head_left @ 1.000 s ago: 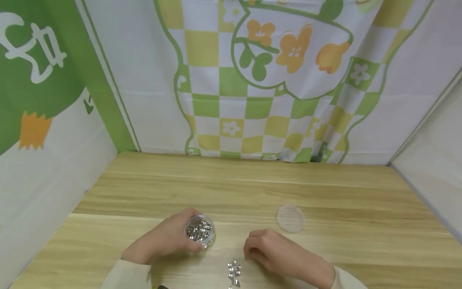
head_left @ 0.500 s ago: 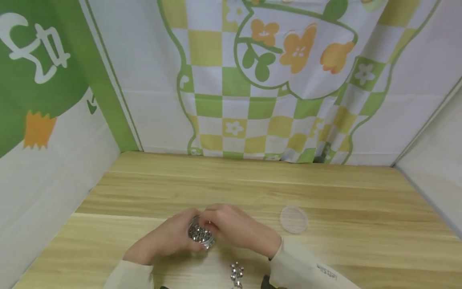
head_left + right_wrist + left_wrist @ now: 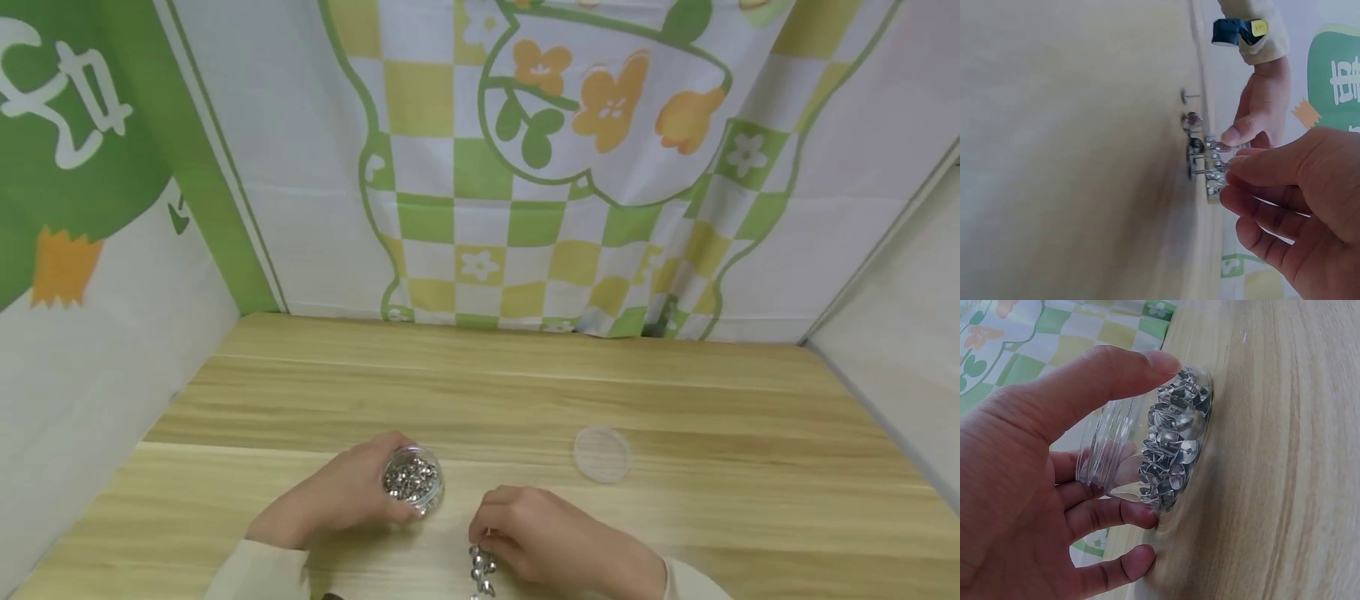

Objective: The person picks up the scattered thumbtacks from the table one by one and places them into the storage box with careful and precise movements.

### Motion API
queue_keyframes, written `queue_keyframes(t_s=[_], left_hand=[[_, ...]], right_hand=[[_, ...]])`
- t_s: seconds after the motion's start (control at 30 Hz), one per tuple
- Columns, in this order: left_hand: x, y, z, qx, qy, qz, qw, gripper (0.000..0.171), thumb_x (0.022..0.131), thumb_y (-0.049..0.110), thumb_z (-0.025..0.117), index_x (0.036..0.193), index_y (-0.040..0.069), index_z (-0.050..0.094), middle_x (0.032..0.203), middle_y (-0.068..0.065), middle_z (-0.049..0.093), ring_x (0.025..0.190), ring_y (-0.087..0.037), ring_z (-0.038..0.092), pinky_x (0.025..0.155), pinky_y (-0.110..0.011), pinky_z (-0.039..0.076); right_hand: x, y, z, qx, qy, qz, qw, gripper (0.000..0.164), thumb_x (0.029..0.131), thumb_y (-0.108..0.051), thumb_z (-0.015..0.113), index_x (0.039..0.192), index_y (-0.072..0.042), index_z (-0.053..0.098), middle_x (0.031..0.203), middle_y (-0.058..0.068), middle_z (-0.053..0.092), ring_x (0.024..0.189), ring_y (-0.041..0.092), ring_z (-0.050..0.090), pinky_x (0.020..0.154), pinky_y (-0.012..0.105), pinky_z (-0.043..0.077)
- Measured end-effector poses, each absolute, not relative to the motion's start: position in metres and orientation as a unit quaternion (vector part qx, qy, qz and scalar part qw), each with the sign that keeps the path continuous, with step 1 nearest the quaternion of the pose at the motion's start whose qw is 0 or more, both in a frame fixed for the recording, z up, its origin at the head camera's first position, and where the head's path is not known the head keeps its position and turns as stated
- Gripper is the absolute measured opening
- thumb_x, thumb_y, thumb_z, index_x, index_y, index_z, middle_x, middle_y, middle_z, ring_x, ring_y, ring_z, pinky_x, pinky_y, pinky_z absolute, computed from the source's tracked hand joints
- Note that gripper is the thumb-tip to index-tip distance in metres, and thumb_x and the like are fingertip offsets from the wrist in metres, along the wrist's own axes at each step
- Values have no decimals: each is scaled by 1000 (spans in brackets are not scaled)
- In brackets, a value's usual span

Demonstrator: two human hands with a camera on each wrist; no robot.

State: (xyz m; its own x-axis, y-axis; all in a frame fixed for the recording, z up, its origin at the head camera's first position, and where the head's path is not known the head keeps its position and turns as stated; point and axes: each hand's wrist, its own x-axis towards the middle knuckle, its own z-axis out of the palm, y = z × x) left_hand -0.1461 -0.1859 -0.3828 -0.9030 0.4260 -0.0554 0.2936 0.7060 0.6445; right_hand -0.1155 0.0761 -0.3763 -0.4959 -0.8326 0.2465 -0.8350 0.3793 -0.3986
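Note:
My left hand (image 3: pixel 356 492) grips a clear round jar (image 3: pixel 1110 440) around its side, thumb on one side and fingers on the other. Many silver thumbtacks (image 3: pixel 1169 447) fill its lower part; the open mouth tilts slightly. My right hand (image 3: pixel 551 537) is over a small group of loose thumbtacks (image 3: pixel 480 571) on the table, thumb and forefinger pinched at a tack at the group's far end. That tack is mostly hidden by the fingertips. In the right wrist view, several loose tacks (image 3: pixel 1192 122) stand on their heads, pins up, below the right hand's fingertips.
A clear round lid (image 3: pixel 602 455) lies flat on the wooden table (image 3: pixel 360 375), right of and beyond the right hand. A checked, flowered curtain (image 3: pixel 480 217) hangs behind the table's far edge. White cloth walls close off both sides.
My right hand went from beside the loose tacks into the jar's mouth, then came back to the loose tacks. The left hand keeps its hold on the jar in nearly the same place.

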Motion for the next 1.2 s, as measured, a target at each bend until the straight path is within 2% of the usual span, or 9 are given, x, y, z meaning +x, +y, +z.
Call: queue_keyframes(t_s=[0.13,0.27,0.43,0.7,0.87,1.1,1.2], left_hand=[[-145,-191,-382,205,917,330,95,70,60,35,86,116,6,56,111,-9,66,100,-29,61,91,-59,52],[-145,-192,-383,212,916,328,93,70,61,37,86,116,5,56,112,-10,65,102,-30,60,92,-58,51],[-146,-191,-385,207,916,330,94,70,61,36,86,117,6,56,112,-9,65,102,-29,60,93,-57,51],[-147,-188,-385,202,914,337,101,67,60,33,86,114,8,57,109,-7,66,97,-24,60,90,-54,53],[-147,-186,-386,198,910,347,113,67,59,35,86,113,7,56,103,-5,65,91,-19,59,85,-51,54],[-148,-184,-385,197,908,349,122,65,60,34,86,111,7,55,99,-4,63,89,-18,58,83,-49,54],[-148,-185,-383,194,913,340,116,66,60,34,86,112,7,56,104,-6,65,93,-21,59,86,-52,54]], right_hand=[[-109,82,-382,508,-825,248,-17,11,94,-11,62,94,-19,69,89,-12,67,85,-8,55,77,11,54],[-108,83,-386,516,-822,240,-25,12,92,-8,64,94,-18,71,90,-12,69,87,-8,57,78,10,54],[-111,80,-383,513,-826,233,-6,14,89,-5,65,90,-18,70,86,-12,67,82,-7,56,75,10,54],[-149,42,-358,512,-820,253,24,13,85,2,67,91,-9,73,87,-2,72,82,1,61,74,15,57],[-173,13,-358,516,-819,250,32,12,85,1,69,92,-7,73,90,1,73,85,4,64,78,14,56],[-181,4,-368,515,-822,239,44,12,83,0,71,91,-7,73,91,1,74,85,5,65,81,15,56],[-176,10,-368,512,-822,246,43,12,83,0,71,92,-8,74,91,0,73,86,5,64,81,16,56]])
